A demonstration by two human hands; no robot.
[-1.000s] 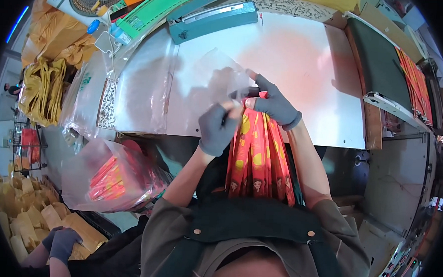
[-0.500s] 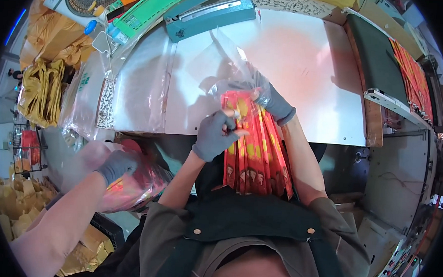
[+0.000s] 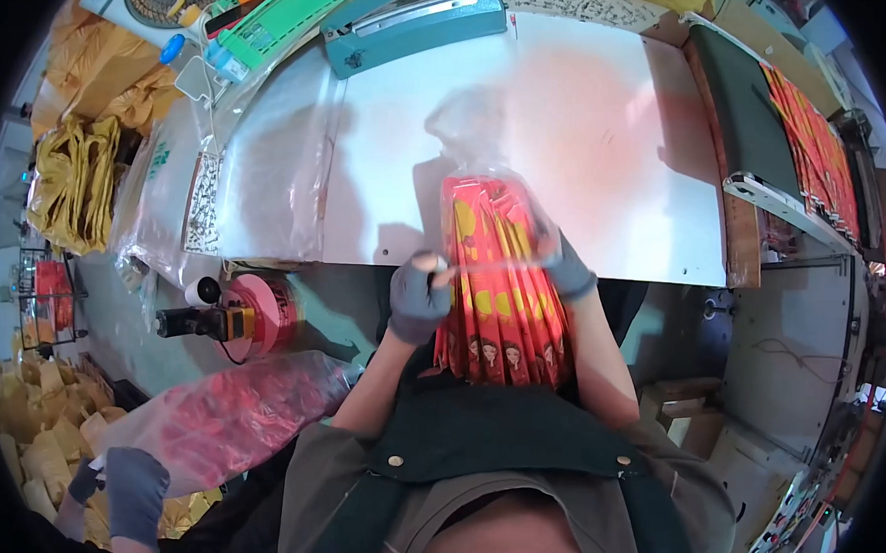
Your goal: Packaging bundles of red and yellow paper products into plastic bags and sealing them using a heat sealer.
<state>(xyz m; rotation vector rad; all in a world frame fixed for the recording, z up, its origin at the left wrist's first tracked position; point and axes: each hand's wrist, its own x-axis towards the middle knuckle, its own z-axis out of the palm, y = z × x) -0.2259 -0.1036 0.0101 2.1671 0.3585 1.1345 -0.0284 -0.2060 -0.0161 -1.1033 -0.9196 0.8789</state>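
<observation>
A bundle of red folded paper packets [image 3: 506, 325] with yellow dots and printed figures lies lengthwise in front of me, its near end past the table edge against my apron. Over its far part sits a clear plastic bag [image 3: 480, 175], its mouth pulled tight across the packets between my hands. My left hand [image 3: 420, 297], in a grey fingerless-tip glove, is closed on the bag's rim at the left side. At the right side, my right hand [image 3: 570, 268], gloved alike, grips the same rim; some of its fingers are hidden behind the bundle.
A co-worker's gloved hands [image 3: 137, 491] hold a filled clear bag [image 3: 246, 411] at lower left. A teal bag sealer [image 3: 416, 33] stands at the back. Flat clear bags [image 3: 273, 168] lie on the table's left; a dark conveyor [image 3: 747, 112] with red packets [image 3: 816, 146] stands right.
Both my hands have moved toward me, drawing the bag further over the packets. The co-worker's hands and filled bag have shifted down-left, uncovering a tape dispenser.
</observation>
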